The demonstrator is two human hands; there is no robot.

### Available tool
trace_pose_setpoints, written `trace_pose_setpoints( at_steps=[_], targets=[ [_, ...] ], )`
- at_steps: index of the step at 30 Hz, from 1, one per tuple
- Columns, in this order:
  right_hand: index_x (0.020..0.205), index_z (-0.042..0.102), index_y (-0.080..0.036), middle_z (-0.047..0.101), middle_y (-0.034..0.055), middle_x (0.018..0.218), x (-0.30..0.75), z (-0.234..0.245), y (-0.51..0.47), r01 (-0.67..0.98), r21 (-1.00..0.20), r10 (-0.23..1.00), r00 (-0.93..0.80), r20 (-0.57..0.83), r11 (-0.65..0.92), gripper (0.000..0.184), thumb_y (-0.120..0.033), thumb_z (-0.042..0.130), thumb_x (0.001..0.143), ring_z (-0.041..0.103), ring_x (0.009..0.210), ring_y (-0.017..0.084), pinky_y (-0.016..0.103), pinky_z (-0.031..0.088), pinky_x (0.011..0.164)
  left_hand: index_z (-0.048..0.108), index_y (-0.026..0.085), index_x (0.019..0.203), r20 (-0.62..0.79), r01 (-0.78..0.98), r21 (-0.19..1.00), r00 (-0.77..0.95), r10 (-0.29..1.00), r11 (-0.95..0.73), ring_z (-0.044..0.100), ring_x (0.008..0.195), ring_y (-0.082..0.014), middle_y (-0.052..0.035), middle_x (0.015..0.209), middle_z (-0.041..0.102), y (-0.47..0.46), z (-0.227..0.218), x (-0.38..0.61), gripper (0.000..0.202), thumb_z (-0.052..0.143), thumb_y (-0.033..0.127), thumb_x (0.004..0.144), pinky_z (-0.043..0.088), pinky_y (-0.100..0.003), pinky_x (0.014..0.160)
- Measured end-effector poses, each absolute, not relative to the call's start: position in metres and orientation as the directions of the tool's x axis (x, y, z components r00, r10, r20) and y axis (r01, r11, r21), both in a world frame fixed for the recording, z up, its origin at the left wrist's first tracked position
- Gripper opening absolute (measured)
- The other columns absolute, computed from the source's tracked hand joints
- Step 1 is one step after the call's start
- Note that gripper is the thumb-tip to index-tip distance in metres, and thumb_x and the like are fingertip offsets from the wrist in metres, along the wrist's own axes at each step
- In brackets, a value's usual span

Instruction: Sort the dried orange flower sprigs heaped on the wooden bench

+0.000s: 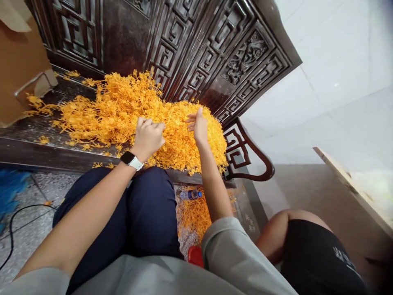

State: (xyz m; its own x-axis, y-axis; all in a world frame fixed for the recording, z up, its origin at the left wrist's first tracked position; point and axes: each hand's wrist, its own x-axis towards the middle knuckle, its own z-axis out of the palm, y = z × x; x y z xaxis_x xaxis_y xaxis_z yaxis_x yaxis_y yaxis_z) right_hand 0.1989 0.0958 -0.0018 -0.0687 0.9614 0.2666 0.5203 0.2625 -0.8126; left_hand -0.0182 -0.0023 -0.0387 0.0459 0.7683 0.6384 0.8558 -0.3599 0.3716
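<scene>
A large heap of small orange plastic flower-like pieces (pixel 113 110) is spread along a dark wooden bench seat (pixel 101 157). Over the middle of the heap, my left hand (pixel 149 137) is closed with its fingers curled under; whatever it may hold is hidden. A watch (pixel 131 160) is strapped on that wrist. My right hand (pixel 199 126) hovers at the heap's right side, fingers stretched and apart, with nothing visible in them. The two hands are separated by a short gap with orange pieces behind it.
A carved bench back (pixel 184 49) rises behind the heap, ending in a curved armrest (pixel 260 168). At left stands a cardboard box (pixel 24 69). A water bottle (pixel 190 195) and loose orange pieces lie on the floor. Another person's leg (pixel 313 246) is at right.
</scene>
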Motion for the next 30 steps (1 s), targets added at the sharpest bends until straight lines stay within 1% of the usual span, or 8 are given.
trace_pose_setpoints(
  at_steps=[3,7,12,17,20,23,26,30],
  targets=[
    [0.081,0.065,-0.02,0.065,0.0054,0.069,0.164,-0.008,0.055,0.309,-0.942,0.978,-0.194,0.073,0.131,0.075,-0.091,0.044,0.092,0.056,0.055,0.013,0.028,0.041,0.053,0.079,0.017,0.093,0.632,0.879,0.333,0.06,0.773,-0.34,0.068,0.084,-0.0305,-0.0134,0.08,0.079,-0.003,-0.04,-0.016,0.024,0.056,0.01,0.09,0.043,-0.05,0.089],
    [0.073,0.066,-0.02,0.06,-0.0015,0.057,0.145,-0.005,0.016,0.122,-0.969,0.945,-0.275,0.176,0.215,0.054,-0.071,0.073,0.088,0.051,0.048,0.009,0.025,0.039,0.051,0.08,0.017,0.092,0.605,0.874,0.35,0.065,0.794,-0.338,0.07,0.089,-0.0316,-0.0146,0.083,0.08,0.0,-0.042,-0.022,0.022,0.06,0.008,0.086,0.043,-0.05,0.091],
    [0.055,0.055,-0.02,0.038,-0.0073,0.041,0.158,0.023,-0.012,-0.126,-0.986,0.92,-0.363,0.149,0.11,0.053,-0.048,0.072,0.096,0.029,0.037,0.005,0.024,0.021,0.044,0.081,0.022,0.094,0.533,0.693,0.614,-0.012,0.846,-0.377,0.073,0.084,-0.0267,-0.008,0.088,0.083,0.003,-0.034,-0.021,0.027,0.057,0.011,0.091,0.044,-0.044,0.087],
    [0.05,0.046,-0.019,0.03,-0.0074,0.04,0.17,0.036,-0.037,-0.132,-0.968,0.903,-0.353,0.246,0.212,0.056,-0.036,0.066,0.1,0.024,0.037,0.005,0.024,0.019,0.044,0.079,0.023,0.088,0.531,0.604,0.667,0.025,0.847,-0.437,0.073,0.079,-0.0239,-0.0043,0.085,0.083,0.002,-0.031,-0.007,0.027,0.055,0.01,0.09,0.043,-0.043,0.086],
    [0.049,0.036,-0.021,0.025,-0.0075,0.035,0.186,0.052,-0.066,-0.271,-0.873,0.718,-0.497,0.487,0.405,0.059,-0.035,0.057,0.103,0.024,0.03,0.006,0.026,0.02,0.038,0.078,0.023,0.083,0.425,0.606,0.745,-0.111,0.898,-0.277,0.069,0.075,-0.0239,-0.0055,0.076,0.078,0.017,-0.041,-0.016,0.024,0.058,0.01,0.087,0.044,-0.042,0.082],
    [0.056,0.045,-0.024,0.037,-0.0073,0.035,0.208,0.073,-0.082,-0.396,-0.735,0.421,-0.628,0.654,0.551,0.051,-0.037,0.052,0.105,0.031,0.026,0.007,0.026,0.028,0.034,0.076,0.022,0.077,0.358,0.501,0.844,-0.265,0.895,-0.19,0.068,0.079,-0.0232,-0.0064,0.076,0.076,0.035,-0.05,-0.038,0.025,0.057,0.009,0.087,0.045,-0.04,0.082],
    [0.069,0.061,-0.025,0.049,-0.0056,0.045,0.224,0.069,-0.059,-0.156,-0.769,0.564,-0.593,0.575,0.62,0.039,-0.042,0.06,0.104,0.042,0.035,0.01,0.026,0.035,0.04,0.079,0.023,0.083,0.392,0.416,0.872,-0.275,0.878,-0.259,0.07,0.09,-0.024,-0.0066,0.086,0.078,0.041,-0.051,-0.048,0.028,0.054,0.012,0.092,0.045,-0.039,0.086],
    [0.119,0.073,-0.025,0.067,0.0019,0.074,0.234,0.022,0.011,0.586,-0.721,0.928,-0.215,0.303,0.371,0.035,-0.053,0.067,0.097,0.057,0.06,0.015,0.032,0.048,0.06,0.083,0.026,0.095,0.442,0.528,0.806,-0.238,0.865,-0.267,0.072,0.098,-0.0282,-0.0072,0.096,0.082,0.029,-0.048,-0.042,0.033,0.055,0.009,0.091,0.044,-0.045,0.094]
  ],
)
